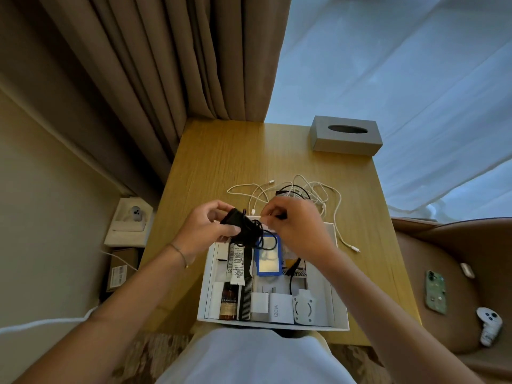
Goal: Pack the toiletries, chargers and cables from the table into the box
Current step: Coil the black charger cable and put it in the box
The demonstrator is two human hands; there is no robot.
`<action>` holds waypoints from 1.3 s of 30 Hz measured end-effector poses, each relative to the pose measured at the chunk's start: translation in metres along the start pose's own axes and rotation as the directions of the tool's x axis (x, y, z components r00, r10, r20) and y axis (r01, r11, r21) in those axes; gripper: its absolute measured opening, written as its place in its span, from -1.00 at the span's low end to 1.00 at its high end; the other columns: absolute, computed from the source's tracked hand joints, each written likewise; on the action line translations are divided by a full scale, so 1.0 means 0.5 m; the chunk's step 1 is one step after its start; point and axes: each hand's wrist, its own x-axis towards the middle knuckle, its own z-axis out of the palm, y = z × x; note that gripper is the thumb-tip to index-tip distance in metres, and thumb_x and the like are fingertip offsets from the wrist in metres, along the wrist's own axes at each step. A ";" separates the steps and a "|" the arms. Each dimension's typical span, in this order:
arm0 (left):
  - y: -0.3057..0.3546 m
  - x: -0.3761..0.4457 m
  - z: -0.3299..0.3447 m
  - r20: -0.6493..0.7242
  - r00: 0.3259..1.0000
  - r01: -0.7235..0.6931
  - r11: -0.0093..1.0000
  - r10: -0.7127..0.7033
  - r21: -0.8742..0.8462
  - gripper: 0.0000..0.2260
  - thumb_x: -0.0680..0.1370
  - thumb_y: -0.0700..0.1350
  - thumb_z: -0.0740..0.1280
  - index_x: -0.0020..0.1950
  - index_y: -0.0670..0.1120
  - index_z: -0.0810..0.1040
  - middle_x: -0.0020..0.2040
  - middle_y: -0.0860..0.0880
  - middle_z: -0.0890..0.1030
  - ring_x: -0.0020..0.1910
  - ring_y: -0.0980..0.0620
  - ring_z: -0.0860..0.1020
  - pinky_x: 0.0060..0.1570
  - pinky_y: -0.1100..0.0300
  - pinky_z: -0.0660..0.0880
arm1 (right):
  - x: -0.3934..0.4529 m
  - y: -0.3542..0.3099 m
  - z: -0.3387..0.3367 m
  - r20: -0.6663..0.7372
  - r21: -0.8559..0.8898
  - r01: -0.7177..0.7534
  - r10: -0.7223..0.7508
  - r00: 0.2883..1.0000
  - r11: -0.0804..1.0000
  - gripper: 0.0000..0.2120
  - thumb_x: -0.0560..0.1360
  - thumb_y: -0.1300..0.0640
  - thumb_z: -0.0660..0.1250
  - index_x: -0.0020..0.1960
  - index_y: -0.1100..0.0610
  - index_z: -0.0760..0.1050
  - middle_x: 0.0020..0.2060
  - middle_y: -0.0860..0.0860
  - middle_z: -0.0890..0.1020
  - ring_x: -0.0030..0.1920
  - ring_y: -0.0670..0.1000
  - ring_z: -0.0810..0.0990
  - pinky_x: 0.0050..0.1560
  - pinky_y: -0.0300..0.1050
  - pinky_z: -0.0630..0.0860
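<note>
A white open box (339,297) lies at the near edge of the wooden table (221,167). Inside it are a white tube (236,261), a brown bottle (228,303), a black comb (246,300), white chargers (273,304), a blue-framed item (268,259) and a black cable (291,275). Above the box's far end, my left hand (203,227) grips a black charger (238,221) with its black cord wound around it. My right hand (296,225) pinches the end of that cord. White cables (318,189) and another black cable lie tangled on the table beyond the box.
A grey tissue box (346,135) stands at the table's far right corner. Curtains hang behind the table. To the right, a brown seat holds a green phone (436,291) and a white controller (489,324). Cartons and another controller sit on the floor at left.
</note>
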 end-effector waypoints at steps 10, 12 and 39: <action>0.000 -0.016 0.002 0.475 0.879 0.263 0.865 -0.032 -0.428 -0.49 0.45 -0.34 0.39 0.39 -0.31 0.39 0.23 -0.33 0.57 0.20 -0.30 0.59 0.03 -0.06 0.65 | -0.001 0.063 0.045 0.114 0.612 -0.186 0.148 0.982 0.769 -0.89 0.50 0.29 0.46 -0.19 0.20 0.61 -0.32 0.03 0.63 -0.28 -0.07 0.60 -0.13 -0.18 0.54; -0.004 -0.016 0.005 0.448 0.892 0.322 0.785 -0.064 -0.529 -0.46 0.44 -0.36 0.37 0.42 -0.29 0.37 0.26 -0.34 0.55 0.17 -0.28 0.61 -0.01 -0.02 0.66 | -0.011 0.074 0.057 0.117 0.646 -0.196 0.158 0.980 0.738 -0.90 0.53 0.27 0.43 -0.16 0.24 0.66 -0.28 0.11 0.69 -0.21 -0.01 0.64 -0.05 -0.12 0.56; -0.122 -0.010 -0.001 -0.282 0.900 -0.153 0.845 0.333 0.512 -0.69 0.52 -0.30 0.40 0.20 -0.01 0.58 0.16 0.02 0.56 0.16 0.04 0.53 0.06 0.23 0.53 | -0.059 0.201 0.018 0.302 0.193 -0.493 0.427 0.852 0.848 -0.77 0.55 0.11 0.43 0.19 0.02 0.56 -0.06 -0.08 0.73 -0.07 -0.16 0.68 -0.05 -0.20 0.58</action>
